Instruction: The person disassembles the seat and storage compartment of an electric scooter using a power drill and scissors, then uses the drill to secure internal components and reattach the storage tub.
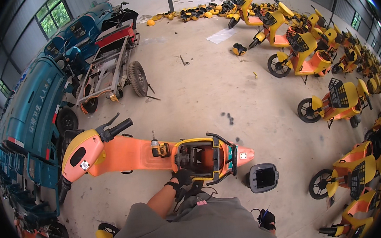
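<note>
An orange and yellow electric scooter [130,152] stands crosswise in front of me, its handlebar to the left. Its seat compartment [218,173] gapes open, showing dark parts inside. My left hand [183,177], in a black glove, is at the compartment's near left edge; its fingers are too dark to read. A yellow and black cordless drill [160,149] rests on the scooter just left of the opening. Low on the right, my gloved right hand [267,219] is closed beside my body, with a thin bluish thing showing at it that I cannot make out.
A grey box-like tub [263,178] sits on the floor right of the scooter's tail. Teal three-wheeled vehicles [30,105] and a bare metal cart frame [109,69] line the left. Yellow scooters [341,101] fill the right. Helmets [199,14] lie heaped at the back.
</note>
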### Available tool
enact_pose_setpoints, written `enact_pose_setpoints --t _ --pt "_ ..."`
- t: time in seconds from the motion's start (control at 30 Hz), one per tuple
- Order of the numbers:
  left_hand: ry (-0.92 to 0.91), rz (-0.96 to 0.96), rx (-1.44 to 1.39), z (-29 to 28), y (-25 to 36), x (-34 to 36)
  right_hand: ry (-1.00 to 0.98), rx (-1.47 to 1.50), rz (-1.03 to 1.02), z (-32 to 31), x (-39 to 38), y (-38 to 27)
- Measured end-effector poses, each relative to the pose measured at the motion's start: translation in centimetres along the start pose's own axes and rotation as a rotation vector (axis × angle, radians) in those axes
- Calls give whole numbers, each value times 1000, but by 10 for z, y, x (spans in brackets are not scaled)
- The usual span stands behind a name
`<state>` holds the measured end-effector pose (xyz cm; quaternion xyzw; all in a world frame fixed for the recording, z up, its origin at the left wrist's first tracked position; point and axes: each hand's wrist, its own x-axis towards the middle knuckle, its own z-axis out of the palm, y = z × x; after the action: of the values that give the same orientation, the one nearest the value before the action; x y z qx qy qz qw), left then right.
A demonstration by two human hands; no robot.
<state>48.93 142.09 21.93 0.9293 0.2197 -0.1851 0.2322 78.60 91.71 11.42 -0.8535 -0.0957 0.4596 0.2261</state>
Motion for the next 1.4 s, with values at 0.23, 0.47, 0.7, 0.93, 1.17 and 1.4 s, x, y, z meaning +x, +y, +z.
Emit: enact_pose_setpoints --t 0.23,0.47,0.7,0.93,1.17,1.4 --pt "-269 -237 -12 143 -56 -35 13 428 148 4 -59 -101" --pt "-216 -128 85 150 -64 -34 -17 166 148 9 -61 -53" --pt "-83 5 -7 34 31 -14 -22 312 99 2 -98 -66" --pt "-188 -39 -1070 -43 153 -8 -23 626 -228 -18 -69 -186" --pt "-41 386 -1123 -66 218 -26 171 -189 -835 18 -124 -320" --pt "141 240 -1161 -37 195 -40 -94 -267 -806 49 -146 -339"
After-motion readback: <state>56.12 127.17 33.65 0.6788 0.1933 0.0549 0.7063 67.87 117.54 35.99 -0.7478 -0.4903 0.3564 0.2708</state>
